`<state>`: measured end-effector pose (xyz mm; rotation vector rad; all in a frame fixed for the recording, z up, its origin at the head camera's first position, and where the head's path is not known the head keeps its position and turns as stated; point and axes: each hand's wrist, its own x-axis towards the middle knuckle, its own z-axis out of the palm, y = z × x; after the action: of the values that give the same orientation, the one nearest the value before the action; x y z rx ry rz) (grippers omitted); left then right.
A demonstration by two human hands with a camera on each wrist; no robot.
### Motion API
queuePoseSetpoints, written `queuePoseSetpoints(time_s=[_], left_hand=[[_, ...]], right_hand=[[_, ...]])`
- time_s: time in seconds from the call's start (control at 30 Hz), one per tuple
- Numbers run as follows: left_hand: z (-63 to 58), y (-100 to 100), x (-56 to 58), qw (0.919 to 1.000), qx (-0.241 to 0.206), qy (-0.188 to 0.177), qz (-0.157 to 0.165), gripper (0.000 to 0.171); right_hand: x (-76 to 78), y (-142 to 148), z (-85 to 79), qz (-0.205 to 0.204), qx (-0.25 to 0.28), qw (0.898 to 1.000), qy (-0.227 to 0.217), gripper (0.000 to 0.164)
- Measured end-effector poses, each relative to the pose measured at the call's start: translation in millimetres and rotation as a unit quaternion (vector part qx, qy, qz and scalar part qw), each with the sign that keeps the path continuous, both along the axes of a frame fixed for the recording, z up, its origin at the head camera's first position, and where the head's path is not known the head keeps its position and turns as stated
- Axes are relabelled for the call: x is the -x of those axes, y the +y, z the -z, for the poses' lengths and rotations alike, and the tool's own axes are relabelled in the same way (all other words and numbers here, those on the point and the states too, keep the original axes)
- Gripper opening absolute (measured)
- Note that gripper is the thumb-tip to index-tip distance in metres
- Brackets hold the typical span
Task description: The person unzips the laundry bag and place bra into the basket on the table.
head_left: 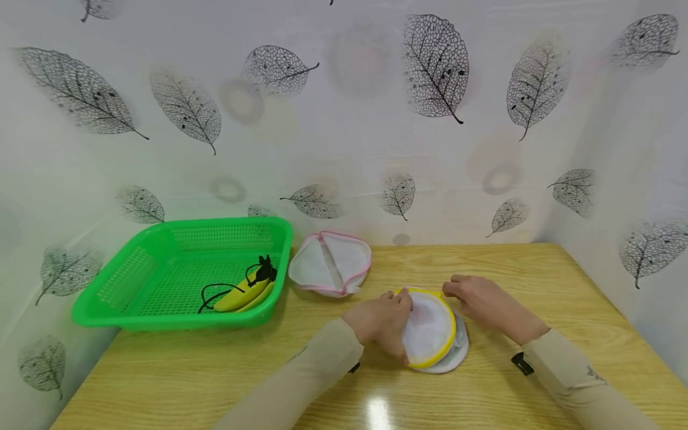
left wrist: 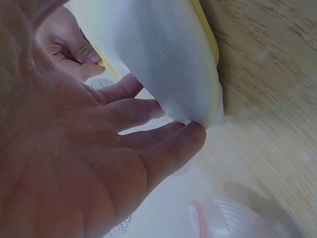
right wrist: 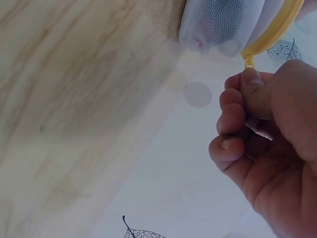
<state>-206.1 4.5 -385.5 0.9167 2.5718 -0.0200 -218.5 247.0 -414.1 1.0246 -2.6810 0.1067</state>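
A round white mesh laundry bag [head_left: 428, 329] with a yellow zipper rim lies on the wooden table, its lower part showing beneath the rim at right. My left hand [head_left: 380, 323] holds its left side, fingers at the far edge and thumb at the near one. In the left wrist view, the fingertips [left wrist: 190, 131] touch the white mesh. At the bag's far right edge, my right hand [head_left: 491, 306] pinches the yellow zipper pull [right wrist: 248, 61] between thumb and forefinger. Something dark shows through the mesh [right wrist: 220, 22] in the right wrist view; its kind is unclear.
A green plastic basket [head_left: 183, 319] stands at left, holding a yellow banana-shaped item [head_left: 244, 294] with black cords. Between basket and hands, toward the back, lies a white mesh bag with pink trim [head_left: 352, 254]. A leaf-patterned curtain [head_left: 344, 137] hangs behind the table [head_left: 215, 373].
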Motion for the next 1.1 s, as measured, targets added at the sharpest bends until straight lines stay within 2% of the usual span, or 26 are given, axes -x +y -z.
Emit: queuePoseSetpoints(time_s=[0.27,0.63,0.83,1.1], left_hand=[[1.0,0,0.3,1.0,-0.008,-0.002,-0.004,0.117],[-0.9,2,-0.7,0.9997,-0.005,-0.014,-0.018,0.118],[-0.7,2,-1.3,0.9997,-0.008,-0.01,-0.02,0.117],[0.3,1,-1.3,0.9996,-0.015,-0.011,-0.023,0.115]], right_hand=[[-2.3,6,0.7,-0.019,0.002,1.0,0.019,0.027],[-8.6,8,1.0,-0.018,0.009,1.0,0.013,0.028],[-12.5,10,0.3,-0.018,0.008,1.0,0.005,0.03],[-18.6,12,-2.5,-0.002,0.013,1.0,-0.027,0.031]])
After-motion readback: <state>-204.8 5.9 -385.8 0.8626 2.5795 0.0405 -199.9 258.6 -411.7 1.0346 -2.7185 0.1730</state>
